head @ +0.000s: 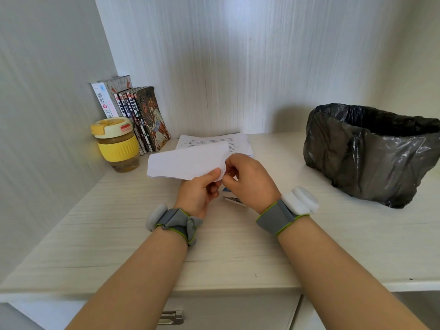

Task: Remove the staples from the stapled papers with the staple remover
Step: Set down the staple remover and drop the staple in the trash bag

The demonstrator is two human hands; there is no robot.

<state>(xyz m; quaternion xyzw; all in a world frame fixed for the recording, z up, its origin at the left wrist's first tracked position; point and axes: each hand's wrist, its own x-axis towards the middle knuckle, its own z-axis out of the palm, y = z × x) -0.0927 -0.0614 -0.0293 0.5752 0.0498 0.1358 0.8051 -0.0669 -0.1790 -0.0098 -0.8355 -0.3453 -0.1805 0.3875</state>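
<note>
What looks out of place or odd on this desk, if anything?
Nothing is spilled or damaged. Two mild oddities: the bin lined with a black bag stands on the desk itself, and the books lean tilted towards the corner. Both hands pinch the papers; no staple remover is visible.

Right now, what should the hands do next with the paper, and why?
Probably pull the pinched corner free. Both hands, left hand and right hand, pinch the paper at one corner, raised off the desk. No staple or remover shows there.
</note>
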